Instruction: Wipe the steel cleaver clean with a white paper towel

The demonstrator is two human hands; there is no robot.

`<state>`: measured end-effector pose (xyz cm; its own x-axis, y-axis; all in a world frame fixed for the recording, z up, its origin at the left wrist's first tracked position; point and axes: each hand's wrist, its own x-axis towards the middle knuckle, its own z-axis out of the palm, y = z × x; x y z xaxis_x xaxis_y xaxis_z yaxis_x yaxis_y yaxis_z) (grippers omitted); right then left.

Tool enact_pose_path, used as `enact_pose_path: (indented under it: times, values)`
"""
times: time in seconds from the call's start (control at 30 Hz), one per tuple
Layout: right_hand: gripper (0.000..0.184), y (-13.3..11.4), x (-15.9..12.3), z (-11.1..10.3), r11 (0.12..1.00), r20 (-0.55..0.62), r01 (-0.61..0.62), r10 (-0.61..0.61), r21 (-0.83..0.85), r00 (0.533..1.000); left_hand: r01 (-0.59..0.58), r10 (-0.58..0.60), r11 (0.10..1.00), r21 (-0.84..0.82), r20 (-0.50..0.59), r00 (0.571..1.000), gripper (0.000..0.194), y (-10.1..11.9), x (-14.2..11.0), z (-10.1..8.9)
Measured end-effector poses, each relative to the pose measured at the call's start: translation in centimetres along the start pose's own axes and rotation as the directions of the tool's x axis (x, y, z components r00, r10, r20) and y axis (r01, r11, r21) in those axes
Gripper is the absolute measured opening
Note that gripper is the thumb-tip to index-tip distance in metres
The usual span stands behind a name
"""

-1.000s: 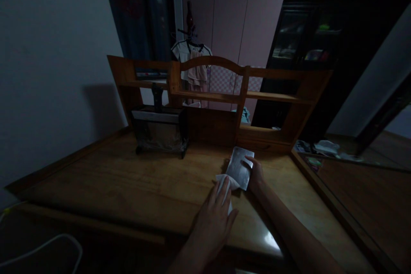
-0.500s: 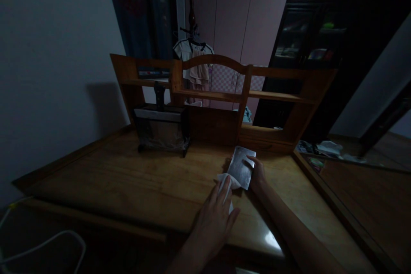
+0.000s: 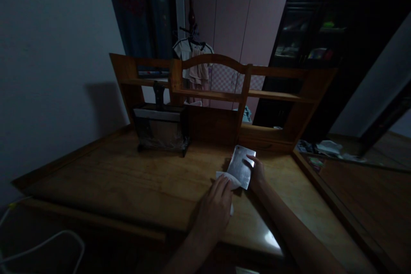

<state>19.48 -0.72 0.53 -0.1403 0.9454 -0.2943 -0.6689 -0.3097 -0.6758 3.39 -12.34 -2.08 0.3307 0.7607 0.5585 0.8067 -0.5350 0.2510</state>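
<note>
In my right hand (image 3: 257,172) is a thin silver rectangle with rounded corners and a small dark spot at one corner, apparently the back of a tablet (image 3: 241,163). It is tilted above the desk, with my thumb across its face and the other fingers hidden behind its right side. My left hand (image 3: 214,203) holds a white tissue (image 3: 231,178) against the tablet's lower left edge. The fingers are bunched together over it, and part of the tissue shows below the palm.
The wooden desk (image 3: 128,184) has a raised shelf frame (image 3: 210,94) along its back. On the left stands a black boxy holder (image 3: 162,128) with a dark upright handle and clear wrap. A white cable (image 3: 61,235) hangs at lower left. Behind are a pink wardrobe (image 3: 233,25) and hanging clothes (image 3: 194,58).
My left fingers have drawn back slightly and curled over the tissue, where before they lay straighter. The right hand and the tablet stay almost in place.
</note>
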Motion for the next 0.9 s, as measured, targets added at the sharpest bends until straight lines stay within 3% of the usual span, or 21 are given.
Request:
enact_pose_path:
  times: [0.27,0.6,0.73,0.9]
  values:
    - [0.021,0.2,0.3,-0.3,0.999,0.019,-0.01,0.011,-0.038,1.0,0.049,-0.05,0.999,0.02,0.075,0.996,0.034,-0.3,1.2,-0.3]
    - [0.032,0.1,0.4,-0.2,0.999,0.102,-0.03,0.028,0.014,0.994,0.163,-0.149,0.981,-0.106,0.132,0.98,0.039,0.1,1.7,-1.1]
    - [0.028,0.2,0.4,-0.3,1.0,0.071,-0.03,0.03,0.003,0.997,0.193,-0.172,0.975,-0.112,0.172,0.97,0.042,0.4,2.0,-1.5]
    - [0.025,0.2,0.7,-0.6,1.0,0.006,-0.012,0.012,-0.025,1.0,0.274,-0.256,0.952,-0.14,0.135,0.957,0.046,0.7,1.9,-1.1]
